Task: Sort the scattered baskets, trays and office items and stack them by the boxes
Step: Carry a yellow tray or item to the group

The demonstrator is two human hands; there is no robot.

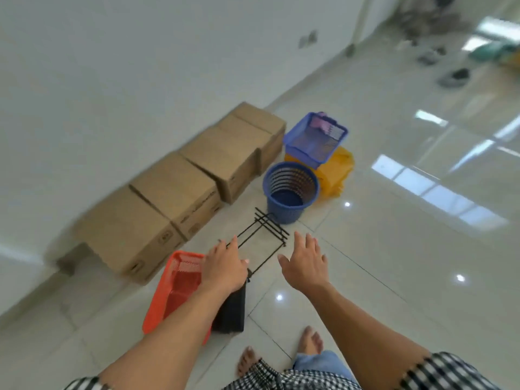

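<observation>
A thin black wire rack (271, 224) lies flat on the shiny white floor (394, 249), right in front of the person. It sits between the two hands and a bit past them.

The left hand (225, 266) is at the near left corner of the rack, and its fingertips reach the wire there. I cannot tell if that hand grips the wire or only touches it. The right hand (305, 263) is in the air just to the right of the rack. Its fingers are straight and spread wide, and it holds nothing.

Under the left hand and wrist is a flat black thing (232, 308). Just left of that is an orange tray (174, 291), partly hidden by the left arm.

Past the far end of the rack stands a round blue basket (284, 212), upright. Behind it a square blue basket (304, 154) sits tilted on top of a yellow thing (337, 175). Something pink (320, 123) is in the square basket.

A row of brown boxes (157, 215) runs along the white wall (112, 80), to the left of the rack and the baskets. The orange tray is near the closest box.

The person's bare feet (309, 339) stand on the tiles close to us. More stuff lies far off by the wall, but it is too blurry to tell what it is.
</observation>
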